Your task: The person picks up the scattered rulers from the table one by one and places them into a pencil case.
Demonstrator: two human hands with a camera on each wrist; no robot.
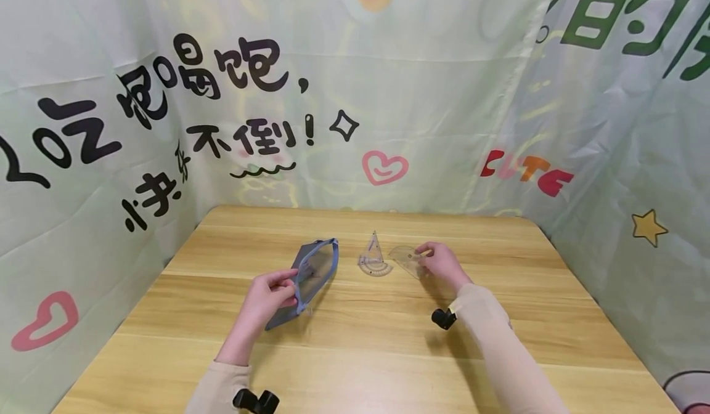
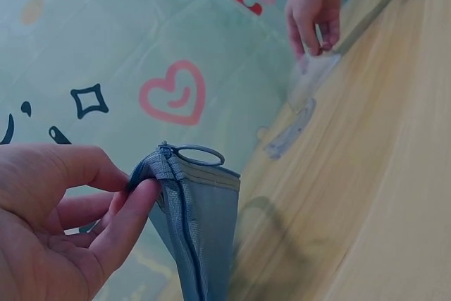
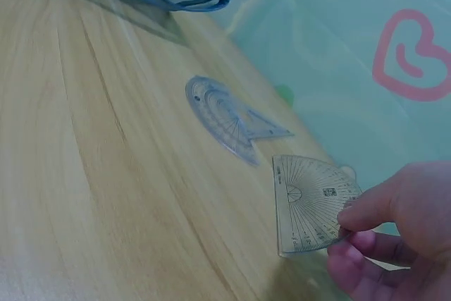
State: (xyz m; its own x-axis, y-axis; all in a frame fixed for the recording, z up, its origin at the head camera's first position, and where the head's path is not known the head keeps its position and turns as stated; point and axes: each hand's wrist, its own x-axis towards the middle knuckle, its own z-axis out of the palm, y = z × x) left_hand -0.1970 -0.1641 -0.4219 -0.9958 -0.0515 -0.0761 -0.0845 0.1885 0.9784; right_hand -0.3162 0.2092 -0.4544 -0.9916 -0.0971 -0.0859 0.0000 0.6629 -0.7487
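Right hand (image 1: 444, 263): fingers pinching clear protractor (image 3: 306, 206) by its curve
Left hand (image 1: 269, 294): fingers gripping blue pouch (image 1: 317, 271) rim
Clear protractor: right of blue pouch, straight edge facing near left

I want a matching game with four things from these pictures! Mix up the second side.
1. Zip pouch
2. Half-round protractor
3. Pointed clear drawing tool
4. Star

A. Yellow
B. Pinched by the right hand
C. Held by the left hand
D. Lying on the table between the hands

Pairs: 1-C; 2-B; 3-D; 4-A
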